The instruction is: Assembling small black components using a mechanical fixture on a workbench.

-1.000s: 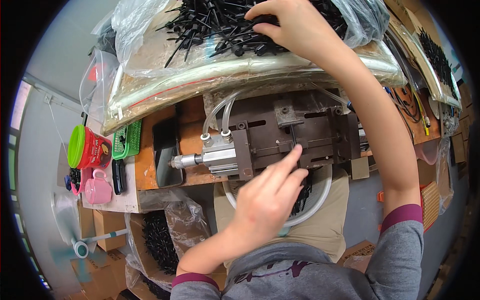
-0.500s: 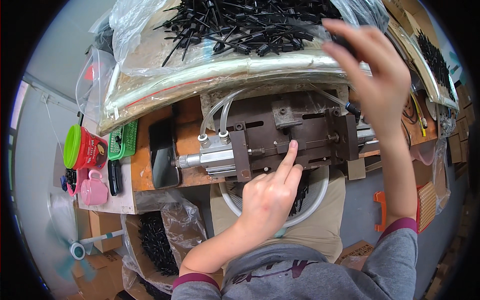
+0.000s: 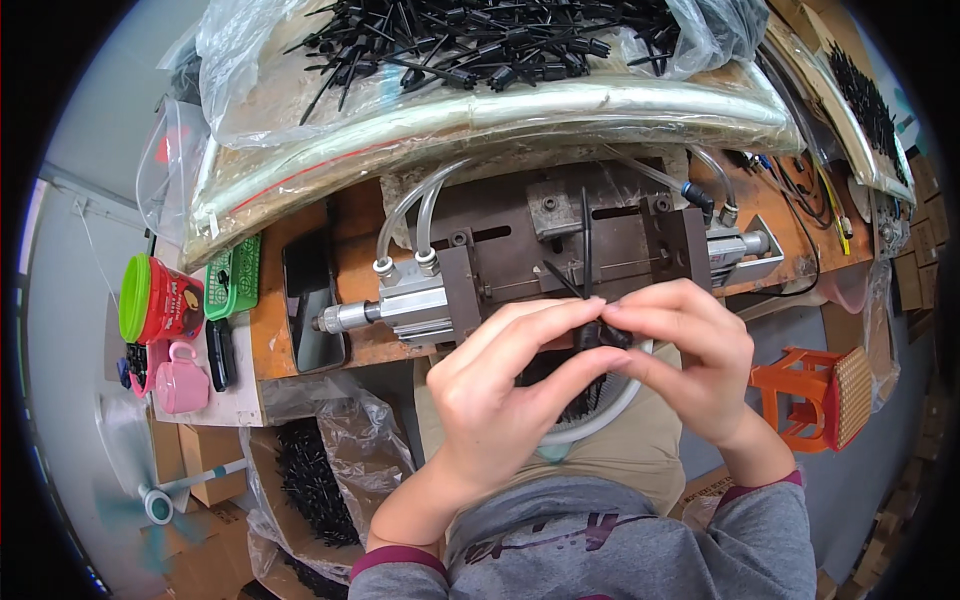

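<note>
My left hand (image 3: 490, 375) and my right hand (image 3: 690, 350) meet above the near edge of a dark metal fixture (image 3: 520, 262). Between their fingertips are black plastic parts (image 3: 588, 335) with thick bodies and thin stems. Two stems stick out away from me, one long and straight, one shorter and slanted. Both hands are pinched closed on these parts; fingers hide much of the bodies. Below them, a white round basket (image 3: 575, 432) holding black pieces sits on my lap, partly covered by my hands. A silver air cylinder (image 3: 415, 305) is mounted at the fixture's left, another cylinder (image 3: 735, 248) at its right.
Beyond the fixture, a plastic-lined tray (image 3: 480, 115) bears a heap of black stemmed parts (image 3: 480, 45). To the left lie a phone (image 3: 315, 305), a green basket (image 3: 235, 280) and a pink cup (image 3: 183, 380). An orange stool (image 3: 805, 395) stands right; a fan (image 3: 157, 505) lower left.
My right hand has come down from beside the heap to meet my left. My left index finger has left the fixture, and both hands now grip black plastic parts.
</note>
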`<state>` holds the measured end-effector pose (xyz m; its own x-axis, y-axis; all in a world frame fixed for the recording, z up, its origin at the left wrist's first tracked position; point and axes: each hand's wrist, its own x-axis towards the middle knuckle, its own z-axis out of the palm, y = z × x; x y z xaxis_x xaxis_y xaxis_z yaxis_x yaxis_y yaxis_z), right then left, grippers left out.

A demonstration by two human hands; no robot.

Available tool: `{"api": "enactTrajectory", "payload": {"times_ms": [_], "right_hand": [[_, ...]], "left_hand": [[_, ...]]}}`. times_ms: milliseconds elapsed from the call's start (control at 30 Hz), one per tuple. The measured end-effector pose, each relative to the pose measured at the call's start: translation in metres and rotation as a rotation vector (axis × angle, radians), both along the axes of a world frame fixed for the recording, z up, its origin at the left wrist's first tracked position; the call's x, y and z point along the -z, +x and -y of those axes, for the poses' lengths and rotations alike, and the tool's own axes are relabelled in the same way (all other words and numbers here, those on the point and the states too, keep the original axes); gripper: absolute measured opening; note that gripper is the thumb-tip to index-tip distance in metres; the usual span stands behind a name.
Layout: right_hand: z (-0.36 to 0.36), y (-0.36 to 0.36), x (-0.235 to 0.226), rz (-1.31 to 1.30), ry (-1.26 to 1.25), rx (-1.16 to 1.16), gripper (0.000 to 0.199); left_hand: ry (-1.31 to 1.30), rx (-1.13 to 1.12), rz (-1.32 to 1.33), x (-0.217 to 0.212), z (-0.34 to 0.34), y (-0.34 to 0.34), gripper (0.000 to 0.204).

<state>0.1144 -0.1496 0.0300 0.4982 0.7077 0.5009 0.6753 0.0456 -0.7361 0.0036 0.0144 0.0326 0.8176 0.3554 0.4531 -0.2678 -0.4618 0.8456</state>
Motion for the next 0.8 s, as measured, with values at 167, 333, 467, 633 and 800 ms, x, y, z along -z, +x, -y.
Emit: {"api": "enactTrajectory", "payload": {"times_ms": [167,333,467,633,800], "right_hand": [[0.003,-0.005,0.018,0.218,-0.091,0.130,0.031],[-0.010,-0.018,0.037,0.447,-0.260,0.150,0.020],[-0.023,-0.016,0.028,0.648,-0.323,0.198,0.019],[-0.021,-0.014,0.011,0.672,-0.466,0.147,0.023],[-0.037,0.022,-0.031,0.413,-0.252,0.025,0.029]], "left_hand": [[0.072,-0.063,-0.005,0.004,-0.005,-0.009,0.036],[0.269,-0.065,-0.008,0.001,-0.006,-0.012,0.039],[0.275,-0.070,-0.001,0.005,-0.007,-0.012,0.038],[0.283,-0.088,-0.002,0.004,-0.008,-0.015,0.037],[0.319,-0.097,-0.023,0.007,-0.008,-0.018,0.036]]}}
